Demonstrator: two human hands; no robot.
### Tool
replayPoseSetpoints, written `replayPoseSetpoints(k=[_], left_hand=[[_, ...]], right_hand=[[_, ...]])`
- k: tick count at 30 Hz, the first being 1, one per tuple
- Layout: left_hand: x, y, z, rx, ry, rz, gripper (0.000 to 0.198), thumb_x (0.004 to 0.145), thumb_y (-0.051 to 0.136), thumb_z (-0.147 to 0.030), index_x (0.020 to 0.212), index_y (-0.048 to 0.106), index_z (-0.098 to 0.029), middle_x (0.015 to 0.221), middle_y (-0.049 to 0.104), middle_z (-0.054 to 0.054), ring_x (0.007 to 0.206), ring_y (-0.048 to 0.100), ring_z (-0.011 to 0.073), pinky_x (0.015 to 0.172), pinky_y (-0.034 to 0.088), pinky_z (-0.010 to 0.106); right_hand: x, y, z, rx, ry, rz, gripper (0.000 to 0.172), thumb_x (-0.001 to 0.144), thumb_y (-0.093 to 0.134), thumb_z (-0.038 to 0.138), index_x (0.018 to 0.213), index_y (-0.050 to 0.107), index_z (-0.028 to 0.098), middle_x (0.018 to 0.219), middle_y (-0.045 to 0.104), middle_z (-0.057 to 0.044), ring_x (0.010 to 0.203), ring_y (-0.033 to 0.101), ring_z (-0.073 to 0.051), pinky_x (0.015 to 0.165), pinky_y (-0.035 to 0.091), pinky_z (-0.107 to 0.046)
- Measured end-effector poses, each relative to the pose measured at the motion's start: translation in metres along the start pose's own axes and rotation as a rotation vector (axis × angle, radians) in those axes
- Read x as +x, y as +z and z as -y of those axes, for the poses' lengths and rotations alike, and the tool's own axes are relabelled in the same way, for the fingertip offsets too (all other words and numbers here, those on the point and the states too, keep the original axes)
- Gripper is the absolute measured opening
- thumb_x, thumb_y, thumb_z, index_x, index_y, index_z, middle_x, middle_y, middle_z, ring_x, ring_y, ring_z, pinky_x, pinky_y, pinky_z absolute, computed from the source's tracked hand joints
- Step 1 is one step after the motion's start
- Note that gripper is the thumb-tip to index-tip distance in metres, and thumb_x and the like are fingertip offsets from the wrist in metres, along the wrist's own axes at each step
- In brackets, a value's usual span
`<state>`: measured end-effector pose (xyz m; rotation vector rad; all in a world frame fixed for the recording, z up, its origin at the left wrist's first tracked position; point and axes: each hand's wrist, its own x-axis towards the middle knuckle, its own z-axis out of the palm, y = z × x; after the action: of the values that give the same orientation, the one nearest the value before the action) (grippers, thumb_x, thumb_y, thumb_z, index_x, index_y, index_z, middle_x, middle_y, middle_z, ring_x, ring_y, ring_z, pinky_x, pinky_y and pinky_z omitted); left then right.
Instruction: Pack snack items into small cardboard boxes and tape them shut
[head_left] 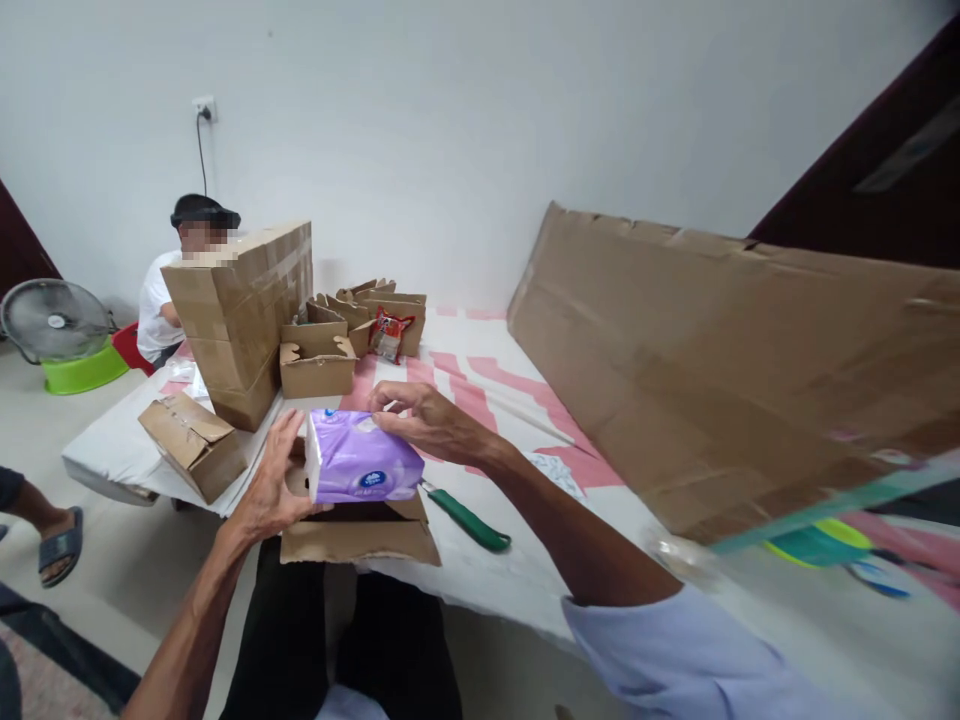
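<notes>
A purple pack of tissues [352, 462] is held just above an open cardboard box [356, 542] at the near table edge. My left hand [276, 480] grips the pack's left end, thumb below and fingers above. Bent over the top right of the pack, my right hand [420, 415] has its thumb and fingertips closed on the wrapper. Beside the box, to the right, lies a tool with a green handle [472, 520]; its other end is partly hidden behind the pack. The box's inside is mostly covered by the pack.
Taped cartons [247, 310] are stacked at left, with a closed small box [191, 445] before them. Several open boxes [319, 365] and a red snack packet [390, 335] stand behind. A large cardboard sheet [712, 370] leans at right. A person [157, 310] sits beyond the cartons.
</notes>
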<state>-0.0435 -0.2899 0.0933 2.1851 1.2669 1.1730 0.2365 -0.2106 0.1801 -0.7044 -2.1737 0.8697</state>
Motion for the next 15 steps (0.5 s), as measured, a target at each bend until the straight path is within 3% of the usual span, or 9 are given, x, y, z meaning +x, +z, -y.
replayPoseSetpoints(k=[2, 4, 7, 9, 12, 15], left_hand=[[0.014, -0.005, -0.013, -0.022, 0.095, -0.015, 0.09, 0.077, 0.088, -0.032, 0.157, 0.046, -0.03, 0.169, 0.036, 0.016, 0.157, 0.034, 0.0394, 0.127, 0.034, 0.057], [0.027, -0.011, -0.023, -0.101, 0.106, -0.019, 0.072, 0.076, 0.089, -0.031, 0.142, 0.061, -0.025, 0.155, 0.054, 0.016, 0.146, 0.05, 0.0377, 0.121, 0.043, 0.052], [0.041, -0.018, -0.03, -0.316, -0.092, -0.078, 0.059, 0.073, 0.091, -0.043, 0.123, 0.069, -0.021, 0.121, 0.073, 0.011, 0.113, 0.069, 0.0306, 0.096, 0.057, 0.041], [0.05, -0.018, -0.028, -0.463, -0.263, -0.179, 0.059, 0.069, 0.093, -0.053, 0.111, 0.071, -0.018, 0.101, 0.076, 0.007, 0.093, 0.071, 0.025, 0.08, 0.057, 0.033], [0.063, -0.012, -0.017, -0.583, -0.388, -0.307, 0.066, 0.063, 0.093, -0.064, 0.102, 0.071, -0.016, 0.091, 0.075, 0.005, 0.08, 0.069, 0.0203, 0.071, 0.053, 0.029], [0.074, -0.003, -0.001, -0.577, -0.424, -0.349, 0.069, 0.065, 0.088, -0.072, 0.098, 0.071, -0.014, 0.086, 0.074, 0.005, 0.075, 0.066, 0.0178, 0.069, 0.051, 0.028]], right_hand=[[0.003, 0.002, -0.002, 0.098, 0.047, 0.014, 0.017, 0.087, 0.064, 0.034, 0.08, 0.065, 0.018, 0.08, 0.066, -0.001, 0.072, 0.059, -0.014, 0.068, 0.046, -0.027], [0.006, 0.005, -0.009, 0.197, 0.079, -0.021, 0.029, 0.089, 0.068, 0.046, 0.083, 0.069, 0.018, 0.082, 0.068, -0.002, 0.074, 0.06, -0.015, 0.067, 0.046, -0.026], [0.007, 0.012, -0.025, 0.444, 0.092, -0.126, 0.054, 0.091, 0.061, 0.071, 0.101, 0.075, 0.019, 0.103, 0.074, -0.008, 0.092, 0.067, -0.021, 0.077, 0.053, -0.031], [0.008, 0.02, -0.037, 0.612, 0.107, -0.162, 0.068, 0.088, 0.06, 0.079, 0.121, 0.073, 0.022, 0.12, 0.074, -0.01, 0.104, 0.068, -0.025, 0.082, 0.056, -0.034], [0.012, 0.038, -0.054, 0.683, 0.14, -0.194, 0.083, 0.079, 0.078, 0.071, 0.146, 0.059, 0.026, 0.14, 0.067, -0.01, 0.115, 0.068, -0.027, 0.084, 0.058, -0.035], [0.022, 0.056, -0.069, 0.732, 0.165, -0.236, 0.091, 0.076, 0.085, 0.062, 0.154, 0.049, 0.029, 0.15, 0.06, -0.01, 0.123, 0.066, -0.028, 0.087, 0.061, -0.034]])
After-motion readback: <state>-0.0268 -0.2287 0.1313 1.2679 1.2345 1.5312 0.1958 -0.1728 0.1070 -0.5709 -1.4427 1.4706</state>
